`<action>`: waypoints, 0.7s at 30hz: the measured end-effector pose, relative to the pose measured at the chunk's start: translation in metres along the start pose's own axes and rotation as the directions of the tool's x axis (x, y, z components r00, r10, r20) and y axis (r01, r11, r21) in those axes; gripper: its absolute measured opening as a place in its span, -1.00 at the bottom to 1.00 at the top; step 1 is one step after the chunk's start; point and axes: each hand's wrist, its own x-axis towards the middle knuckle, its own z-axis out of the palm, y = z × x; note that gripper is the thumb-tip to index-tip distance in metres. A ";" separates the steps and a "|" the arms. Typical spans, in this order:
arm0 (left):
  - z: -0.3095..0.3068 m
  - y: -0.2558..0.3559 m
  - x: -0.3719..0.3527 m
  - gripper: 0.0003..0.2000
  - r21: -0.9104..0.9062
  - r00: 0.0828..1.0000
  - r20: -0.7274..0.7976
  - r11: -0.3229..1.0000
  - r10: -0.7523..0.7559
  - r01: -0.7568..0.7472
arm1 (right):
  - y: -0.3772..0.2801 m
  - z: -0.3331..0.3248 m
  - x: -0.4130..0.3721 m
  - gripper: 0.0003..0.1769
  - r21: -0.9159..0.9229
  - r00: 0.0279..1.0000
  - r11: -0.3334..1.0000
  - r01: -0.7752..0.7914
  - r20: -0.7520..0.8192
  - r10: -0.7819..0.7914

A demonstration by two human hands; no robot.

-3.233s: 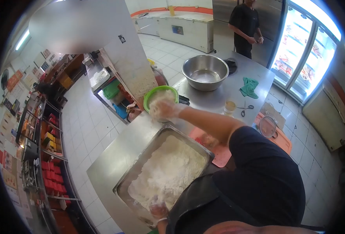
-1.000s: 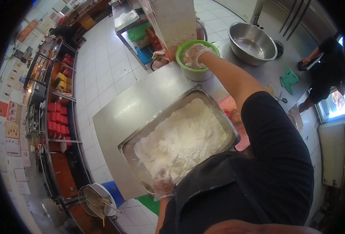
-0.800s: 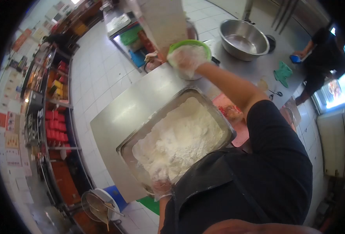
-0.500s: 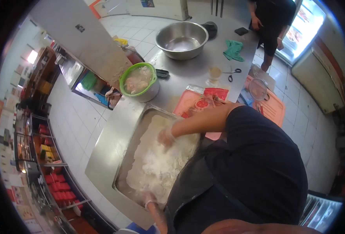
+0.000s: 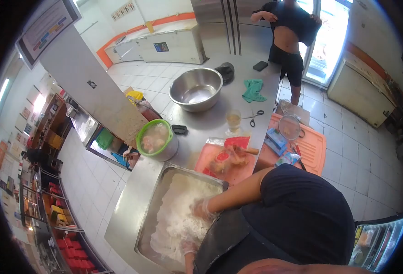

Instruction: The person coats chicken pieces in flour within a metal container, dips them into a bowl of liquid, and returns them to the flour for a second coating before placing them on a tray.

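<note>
A rectangular metal basin (image 5: 142, 244) set into the steel counter holds white flour (image 5: 171, 210). My right hand (image 5: 202, 209), in a clear glove, is in the flour near the basin's right side. Lower down, near the basin's front edge, my left hand (image 5: 189, 247), also gloved, touches the flour heap. Flour and blur hide the fingers of both hands, and whether anything is between them does not show. A green-rimmed bucket (image 5: 168, 148) with pale chicken pieces in liquid stands just beyond the basin.
Behind are a large steel bowl (image 5: 196, 89), a green cloth (image 5: 254, 90), scissors (image 5: 256, 118) and a glass (image 5: 233, 120). A pink board (image 5: 242, 172) carries a plastic bag. Another person (image 5: 287, 45) stands at the counter's far end, lifting a dark shirt.
The view has tilted upward. My right hand has moved down through the flour, and my left hand has come in from the basin's lower edge. The other person's hands are now raised.
</note>
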 end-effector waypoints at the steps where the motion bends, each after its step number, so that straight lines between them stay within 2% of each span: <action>1: 0.000 0.001 0.003 -0.64 0.014 1.000 -0.006 1.000 0.007 -0.007 | -0.009 -0.014 -0.011 -0.23 0.027 1.000 1.000 0.013 0.003 -0.013; 4: -0.002 0.009 0.009 -0.64 0.064 0.999 -0.024 0.997 0.045 -0.043 | -0.018 -0.020 -0.015 -0.44 0.003 0.997 0.999 -0.037 0.071 0.037; 6: -0.005 0.015 0.009 -0.65 0.105 0.995 -0.071 0.992 0.076 -0.068 | -0.016 -0.003 -0.001 -0.55 0.015 0.998 0.998 -0.055 0.039 0.054; 8: -0.009 0.026 0.007 -0.65 0.138 0.973 -0.213 0.989 0.086 -0.058 | -0.004 0.000 0.008 -0.58 0.018 0.999 1.000 -0.013 0.042 0.012; 10: -0.018 0.037 0.005 -0.67 0.114 0.896 -0.440 0.993 0.068 -0.019 | 0.008 -0.008 0.005 -0.56 0.028 0.993 0.996 0.085 0.082 -0.087; 11: -0.023 0.041 0.001 -0.67 0.100 0.840 -0.541 0.995 0.053 0.001 | 0.015 -0.012 0.000 -0.47 0.054 0.996 0.996 0.066 0.055 -0.069; 13: -0.058 0.066 -0.025 -0.64 0.043 0.771 -0.584 0.958 0.255 -0.284 | 0.026 -0.019 -0.010 -0.29 0.108 0.999 0.993 0.039 0.001 -0.039; 14: -0.072 0.076 -0.035 -0.63 0.022 0.715 -0.609 0.908 0.344 -0.417 | 0.031 -0.009 -0.009 -0.17 0.058 0.998 0.998 0.037 -0.050 -0.034; 16: -0.080 0.090 -0.039 -0.63 -0.187 0.742 -0.605 0.854 0.289 -0.485 | 0.050 0.015 -0.006 0.10 -0.045 0.988 0.999 0.018 -0.152 -0.025; 17: -0.080 0.091 -0.041 -0.63 -0.289 0.760 -0.594 0.812 0.263 -0.507 | 0.047 0.016 -0.007 0.16 -0.007 0.997 0.999 -0.054 -0.053 0.054; 18: -0.070 0.078 -0.026 -0.63 -0.045 0.671 -0.638 0.852 0.377 -0.521 | 0.039 0.013 -0.011 0.22 0.028 0.991 0.991 -0.128 0.050 0.126; 20: -0.046 0.049 0.027 -0.63 0.439 0.480 -0.613 0.776 0.627 -0.453 | 0.025 -0.003 -0.027 0.14 0.055 0.962 0.971 -0.231 0.163 0.220; 21: -0.054 0.061 0.012 -0.62 0.493 0.520 -0.558 0.762 0.647 -0.420 | 0.017 -0.016 -0.038 -0.01 0.056 0.955 0.965 -0.256 0.172 0.243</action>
